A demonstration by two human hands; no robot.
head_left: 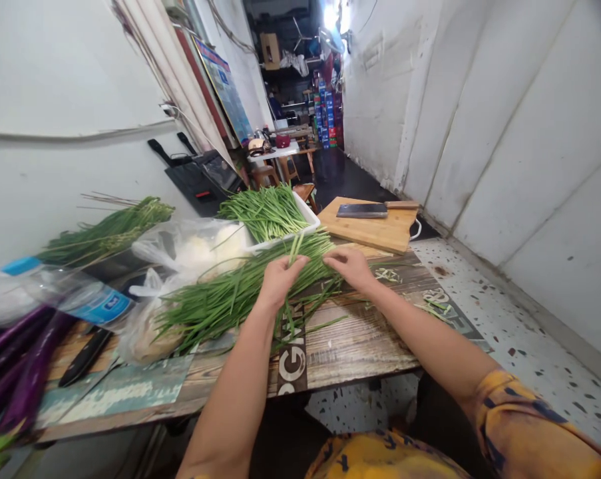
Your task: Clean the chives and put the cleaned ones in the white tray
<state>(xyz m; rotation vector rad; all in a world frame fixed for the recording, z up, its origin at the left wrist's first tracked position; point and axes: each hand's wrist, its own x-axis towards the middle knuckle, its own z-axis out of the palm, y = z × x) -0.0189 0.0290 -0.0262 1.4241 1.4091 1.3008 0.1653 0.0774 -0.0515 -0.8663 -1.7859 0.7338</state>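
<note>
Two bare hands over the bench [355, 356]. Left hand [281, 276] closed, pinching a few green stalks [295, 246]. Right hand [351, 266] just beside, thumb and fingertips nearly together near the pile's ends; can't tell if it grips anything. Stalk pile [220, 299] lies on bench, mid, under and left of hands. Behind: white tray [311, 218] full of similar stalks; cutting board [370, 233], cleaver [363, 211] flat on it. Cut bits [387, 274] near right wrist. Far left: eggplants [35, 359], bottle [75, 296], black-handled knife [85, 357].
</note>
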